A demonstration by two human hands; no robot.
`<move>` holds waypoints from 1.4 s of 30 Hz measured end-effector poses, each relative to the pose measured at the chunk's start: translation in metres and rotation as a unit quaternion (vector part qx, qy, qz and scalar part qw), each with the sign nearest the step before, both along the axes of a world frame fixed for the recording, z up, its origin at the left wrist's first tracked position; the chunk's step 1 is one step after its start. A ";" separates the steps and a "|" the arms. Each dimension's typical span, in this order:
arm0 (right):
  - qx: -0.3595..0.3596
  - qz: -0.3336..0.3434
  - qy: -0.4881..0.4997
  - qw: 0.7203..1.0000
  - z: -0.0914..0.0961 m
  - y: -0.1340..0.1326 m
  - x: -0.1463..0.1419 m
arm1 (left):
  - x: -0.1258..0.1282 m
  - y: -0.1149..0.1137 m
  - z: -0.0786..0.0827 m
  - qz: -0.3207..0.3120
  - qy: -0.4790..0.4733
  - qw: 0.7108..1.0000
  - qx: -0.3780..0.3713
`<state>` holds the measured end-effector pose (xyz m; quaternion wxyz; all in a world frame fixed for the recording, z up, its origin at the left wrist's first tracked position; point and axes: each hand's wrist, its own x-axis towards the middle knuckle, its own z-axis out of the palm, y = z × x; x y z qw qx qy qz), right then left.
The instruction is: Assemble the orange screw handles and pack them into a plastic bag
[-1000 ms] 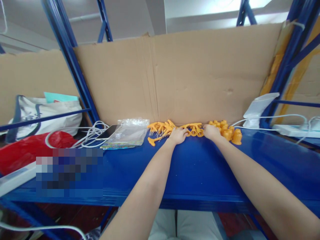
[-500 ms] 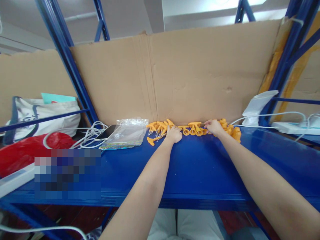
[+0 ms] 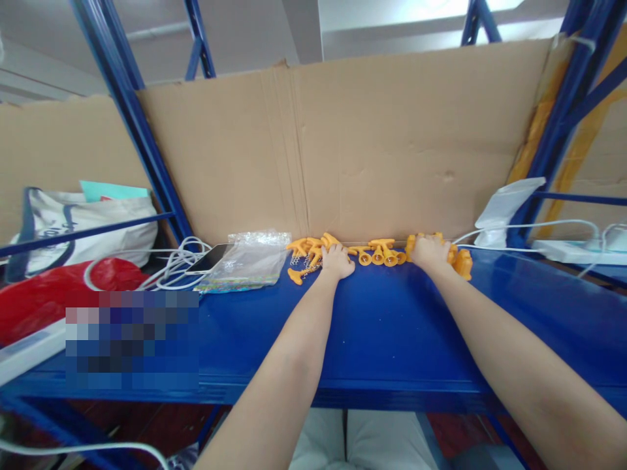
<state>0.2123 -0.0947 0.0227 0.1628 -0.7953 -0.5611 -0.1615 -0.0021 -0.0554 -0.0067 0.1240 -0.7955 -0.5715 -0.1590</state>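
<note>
My left hand (image 3: 337, 262) rests at the right end of a loose group of corkscrews (image 3: 313, 247) with orange T-shaped handles and metal spirals. Its fingers are curled down against the nearest handles; what they hold is hidden. One corkscrew (image 3: 295, 277) lies apart at the front of that group. Between my hands is a row of orange bell-shaped pieces (image 3: 377, 256), with T-handles at their backs. My right hand (image 3: 431, 253) reaches over a pile of orange pieces (image 3: 461, 262), fingers bent down among them, the tips out of sight.
Clear plastic bags (image 3: 249, 264) lie left of the corkscrews, beside a phone (image 3: 210, 259) and white cables (image 3: 171, 274). A cardboard sheet (image 3: 392, 143) backs the blue shelf (image 3: 382, 333). A power strip (image 3: 568, 250) is at right, a red bag (image 3: 112, 275) at left.
My right hand has moved right, from the end of the bell-shaped row onto the orange pile. My left hand has barely shifted among the corkscrews.
</note>
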 end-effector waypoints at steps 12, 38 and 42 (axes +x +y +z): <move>-0.026 0.053 -0.010 0.998 -0.002 -0.002 0.001 | -0.003 0.003 0.002 0.013 -0.013 1.000 0.014; -0.083 0.023 0.048 0.995 0.009 0.007 0.001 | -0.023 -0.032 0.059 0.006 -0.060 0.998 0.005; -0.094 0.037 0.042 0.994 0.012 0.003 0.001 | -0.036 -0.044 0.046 -0.003 -0.042 0.999 -0.023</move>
